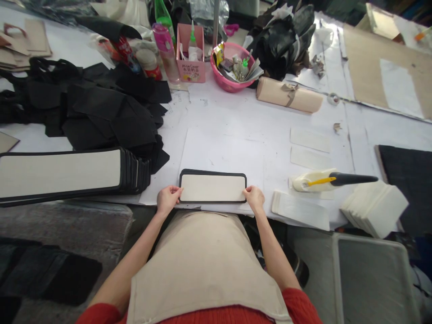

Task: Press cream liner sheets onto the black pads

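Note:
In front of me at the table's near edge lies a cream rectangular panel (pixel 213 188) with a black border and rounded corners. Another black piece shows just beneath it along the top edge. My left hand (pixel 169 199) pinches the panel's left end between thumb and fingers. At the opposite end, my right hand (pixel 254 198) pinches the right edge in the same way. To the left sits a thick stack of similar black-edged panels (pixel 60 173). Right of my right hand lies a small pile of white strips (pixel 300 209).
Behind the stack spreads a heap of black pieces (pixel 111 108). A pink basin (pixel 232 83), a pink box (pixel 191 71) and a rolled beige bundle (pixel 288 94) stand at the back. On the right are a black-handled brush (pixel 354 179), white blocks of sheets (pixel 376 207) and a grey bin (pixel 374 279).

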The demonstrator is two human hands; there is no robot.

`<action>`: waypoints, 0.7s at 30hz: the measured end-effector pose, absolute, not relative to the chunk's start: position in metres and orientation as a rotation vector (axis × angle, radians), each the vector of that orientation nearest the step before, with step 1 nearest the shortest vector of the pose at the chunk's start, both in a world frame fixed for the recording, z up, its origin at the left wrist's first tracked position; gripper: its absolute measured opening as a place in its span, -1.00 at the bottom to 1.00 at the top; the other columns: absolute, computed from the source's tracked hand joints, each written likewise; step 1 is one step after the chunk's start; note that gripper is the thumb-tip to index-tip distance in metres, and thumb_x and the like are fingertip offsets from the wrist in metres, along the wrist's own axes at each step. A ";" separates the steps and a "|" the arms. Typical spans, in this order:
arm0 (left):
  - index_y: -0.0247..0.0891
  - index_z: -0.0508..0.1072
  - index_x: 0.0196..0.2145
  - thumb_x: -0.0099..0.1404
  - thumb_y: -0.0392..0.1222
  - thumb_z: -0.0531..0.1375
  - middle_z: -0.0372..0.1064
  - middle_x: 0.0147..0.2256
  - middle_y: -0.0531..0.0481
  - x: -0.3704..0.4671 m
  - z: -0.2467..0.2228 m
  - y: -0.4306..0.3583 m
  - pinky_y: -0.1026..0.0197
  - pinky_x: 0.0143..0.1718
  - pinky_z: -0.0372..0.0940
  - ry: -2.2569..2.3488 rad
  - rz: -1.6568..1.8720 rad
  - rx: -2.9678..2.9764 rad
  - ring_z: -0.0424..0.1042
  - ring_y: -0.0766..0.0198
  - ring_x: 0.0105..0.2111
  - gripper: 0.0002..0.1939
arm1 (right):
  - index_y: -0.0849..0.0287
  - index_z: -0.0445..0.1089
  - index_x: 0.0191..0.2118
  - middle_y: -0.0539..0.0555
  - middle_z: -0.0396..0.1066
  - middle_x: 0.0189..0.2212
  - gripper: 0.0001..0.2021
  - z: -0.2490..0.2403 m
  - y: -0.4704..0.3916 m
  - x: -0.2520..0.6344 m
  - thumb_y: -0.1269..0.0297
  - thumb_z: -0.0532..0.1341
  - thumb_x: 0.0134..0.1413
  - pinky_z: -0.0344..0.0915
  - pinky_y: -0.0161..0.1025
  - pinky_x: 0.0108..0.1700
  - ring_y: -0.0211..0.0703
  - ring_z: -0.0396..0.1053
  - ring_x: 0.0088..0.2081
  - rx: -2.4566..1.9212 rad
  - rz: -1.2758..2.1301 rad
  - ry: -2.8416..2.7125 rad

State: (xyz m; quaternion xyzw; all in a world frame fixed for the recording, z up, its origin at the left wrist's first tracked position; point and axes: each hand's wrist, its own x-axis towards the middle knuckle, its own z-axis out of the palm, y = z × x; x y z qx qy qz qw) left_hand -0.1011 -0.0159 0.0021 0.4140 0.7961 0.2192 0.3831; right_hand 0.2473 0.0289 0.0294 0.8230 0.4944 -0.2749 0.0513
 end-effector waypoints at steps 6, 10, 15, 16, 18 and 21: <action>-0.22 0.45 -0.44 0.14 0.14 0.20 0.38 -0.66 0.07 -0.100 0.003 -0.015 0.30 -0.64 0.18 2.026 0.564 1.038 0.35 0.30 -0.70 -0.66 | 0.13 0.55 -0.26 0.11 0.58 -0.27 -0.77 0.029 0.031 0.249 0.25 0.15 0.07 0.27 -0.30 -0.24 -0.05 0.51 -0.17 2.484 -0.849 1.494; -0.21 0.45 -0.46 0.13 0.10 0.21 0.37 -0.68 0.08 -0.100 0.002 -0.014 0.30 -0.61 0.20 2.038 0.562 1.034 0.35 0.29 -0.70 -0.70 | 0.12 0.57 -0.25 0.12 0.58 -0.28 -0.77 0.029 0.032 0.250 0.25 0.16 0.06 0.27 -0.30 -0.25 -0.05 0.51 -0.18 2.480 -0.850 1.506; -0.21 0.45 -0.46 0.13 0.10 0.20 0.34 -0.71 0.09 -0.101 0.000 -0.014 0.29 -0.60 0.21 2.031 0.559 1.051 0.36 0.28 -0.70 -0.70 | 0.12 0.58 -0.26 0.12 0.58 -0.28 -0.77 0.028 0.033 0.251 0.25 0.17 0.05 0.27 -0.31 -0.27 -0.04 0.51 -0.18 2.473 -0.840 1.518; -0.21 0.45 -0.46 0.13 0.09 0.20 0.34 -0.71 0.09 -0.101 0.000 -0.013 0.29 -0.60 0.21 2.028 0.557 1.052 0.35 0.28 -0.70 -0.70 | 0.12 0.58 -0.26 0.13 0.59 -0.28 -0.77 0.028 0.033 0.251 0.25 0.17 0.05 0.27 -0.30 -0.27 -0.04 0.51 -0.19 2.472 -0.839 1.518; -0.21 0.45 -0.46 0.14 0.08 0.20 0.34 -0.72 0.09 -0.101 0.000 -0.013 0.29 -0.60 0.21 2.025 0.553 1.052 0.35 0.28 -0.70 -0.71 | 0.12 0.58 -0.26 0.13 0.59 -0.28 -0.76 0.028 0.034 0.251 0.25 0.17 0.05 0.27 -0.30 -0.27 -0.04 0.51 -0.19 2.469 -0.842 1.517; -0.20 0.45 -0.46 0.14 0.08 0.20 0.34 -0.72 0.09 -0.102 0.000 -0.013 0.29 -0.60 0.21 2.019 0.546 1.054 0.35 0.28 -0.70 -0.72 | 0.11 0.58 -0.26 0.13 0.59 -0.27 -0.76 0.028 0.034 0.251 0.24 0.17 0.04 0.26 -0.30 -0.28 -0.04 0.51 -0.19 2.462 -0.846 1.517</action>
